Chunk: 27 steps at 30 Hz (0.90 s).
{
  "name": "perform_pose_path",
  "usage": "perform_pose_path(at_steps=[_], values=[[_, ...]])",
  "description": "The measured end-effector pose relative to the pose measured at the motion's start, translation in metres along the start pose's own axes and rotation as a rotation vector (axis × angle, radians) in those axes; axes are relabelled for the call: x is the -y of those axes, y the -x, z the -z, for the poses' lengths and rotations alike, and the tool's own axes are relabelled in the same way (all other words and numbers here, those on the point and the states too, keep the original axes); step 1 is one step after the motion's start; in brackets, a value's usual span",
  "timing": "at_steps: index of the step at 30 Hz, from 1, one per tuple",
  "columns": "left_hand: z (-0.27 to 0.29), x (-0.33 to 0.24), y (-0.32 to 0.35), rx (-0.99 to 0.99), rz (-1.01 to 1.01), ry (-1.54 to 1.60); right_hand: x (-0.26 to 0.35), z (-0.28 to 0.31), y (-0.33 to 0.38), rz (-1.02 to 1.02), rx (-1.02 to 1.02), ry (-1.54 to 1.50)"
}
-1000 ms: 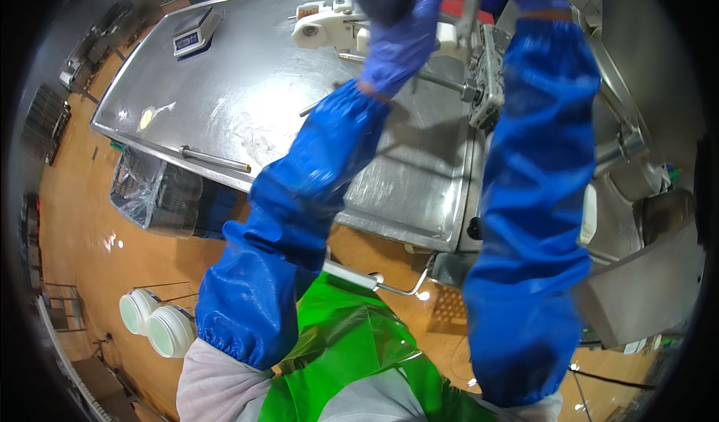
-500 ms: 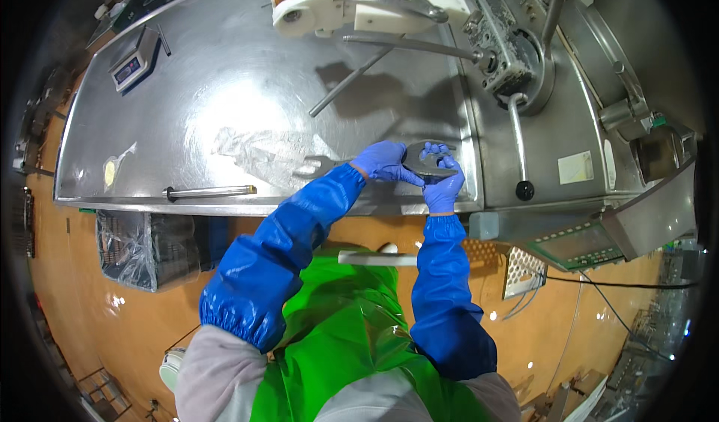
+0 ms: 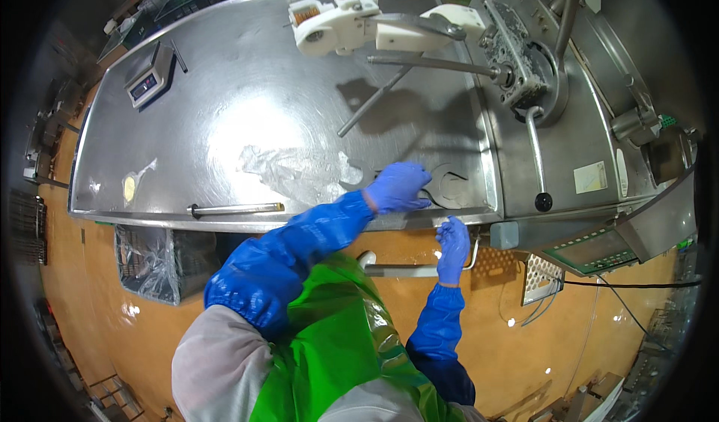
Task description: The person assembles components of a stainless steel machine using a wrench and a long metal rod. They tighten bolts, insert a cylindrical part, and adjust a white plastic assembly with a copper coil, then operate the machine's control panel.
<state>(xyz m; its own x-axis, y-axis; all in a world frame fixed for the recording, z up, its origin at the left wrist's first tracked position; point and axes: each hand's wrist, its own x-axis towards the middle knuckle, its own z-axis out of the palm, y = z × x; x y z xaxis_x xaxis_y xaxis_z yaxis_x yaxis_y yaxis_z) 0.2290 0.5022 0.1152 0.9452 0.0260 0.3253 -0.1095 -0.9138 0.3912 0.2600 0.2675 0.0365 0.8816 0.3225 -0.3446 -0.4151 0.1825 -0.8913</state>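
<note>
My left hand (image 3: pixel 401 187), in a violet glove, is over the front right part of the steel table, its fingers bent and pointing right. Beneath the fingertips a dark curved edge (image 3: pixel 428 196) shows; the hand hides the rest, so its kind stays unclear. Just right of it a thin curved dark outline (image 3: pixel 453 176) lies on the steel. Off the table's front edge, over the floor, is my right hand (image 3: pixel 453 248), fingers curled in with nothing visible in them. Left of my left hand lies crumpled clear plastic film (image 3: pixel 292 171).
A white and metal machine arm (image 3: pixel 389 31) reaches over the steel table (image 3: pixel 180 167). A lever with a black knob (image 3: pixel 544 201) hangs at right. A metal rod (image 3: pixel 236 209) lies near the front edge, a scale (image 3: pixel 150 81) at far left. A plastic-lined crate (image 3: pixel 153 265) stands below.
The dark grey rounded piece that both hands held is no longer plainly visible. My hands have come apart; the right has drawn back off the table. The whole view has shifted slightly.
</note>
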Motion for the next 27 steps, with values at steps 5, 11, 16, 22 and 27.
perform_pose_path(at_steps=[5, 11, 16, 22, 27], values=[[0.158, 0.068, 0.011, -0.280, 0.266, 0.176, 0.027, -0.106, 0.022, 0.049, 0.257, 0.196], [0.254, 0.236, -0.047, -0.741, 0.176, -0.264, 0.058, -0.292, -0.012, 0.559, 0.184, 0.763], [0.259, 0.338, -0.087, -0.145, 0.045, -0.282, -0.003, -0.336, -0.071, 0.854, -0.111, 1.297], [0.251, 0.296, -0.068, -0.079, 0.067, -0.237, 0.014, -0.257, -0.051, 0.676, -0.010, 1.395], [0.223, 0.247, -0.046, -0.163, 0.080, -0.098, 0.079, -0.191, -0.060, 0.326, -0.258, 1.707]])
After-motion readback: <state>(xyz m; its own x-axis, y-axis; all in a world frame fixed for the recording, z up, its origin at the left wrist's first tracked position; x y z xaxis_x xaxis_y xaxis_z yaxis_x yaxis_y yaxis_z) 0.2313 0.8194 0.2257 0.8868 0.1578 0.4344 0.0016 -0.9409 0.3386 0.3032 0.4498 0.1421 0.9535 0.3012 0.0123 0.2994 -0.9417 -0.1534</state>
